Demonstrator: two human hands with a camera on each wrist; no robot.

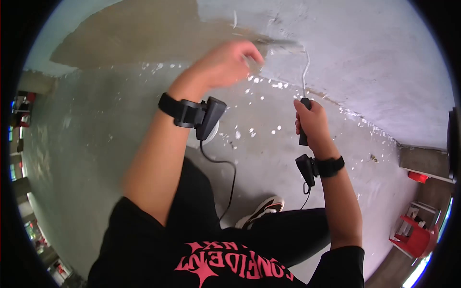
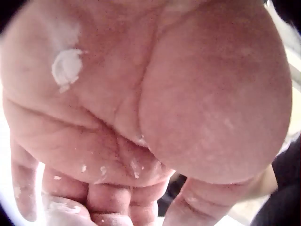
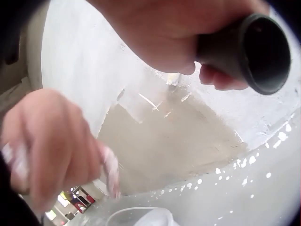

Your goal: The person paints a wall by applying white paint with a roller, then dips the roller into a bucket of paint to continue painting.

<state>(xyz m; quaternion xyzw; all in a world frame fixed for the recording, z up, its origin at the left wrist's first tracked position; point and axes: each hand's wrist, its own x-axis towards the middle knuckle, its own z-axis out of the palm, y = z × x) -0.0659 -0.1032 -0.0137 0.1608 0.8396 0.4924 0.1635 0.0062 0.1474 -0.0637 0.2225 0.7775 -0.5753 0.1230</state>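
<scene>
My right hand (image 1: 313, 122) grips the black handle of a paint roller (image 1: 304, 127). Its bent metal rod reaches up toward the wall, where the roller head is hard to make out against the white paint. From below, the right wrist view shows the handle's round end (image 3: 267, 54) sticking out of the fist. My left hand (image 1: 228, 65), blurred, hovers before the wall with its fingers loosely bent and nothing visible in them. White paint smears the palm (image 2: 108, 108) and fingers in the left wrist view.
The wall (image 1: 374, 62) is partly coated white, with a bare brownish patch (image 1: 139, 33) at left. White drops speckle the grey floor (image 1: 269, 158) along its foot. A white bucket (image 3: 157, 217) stands below the left hand. A red chair (image 1: 415, 237) is far right.
</scene>
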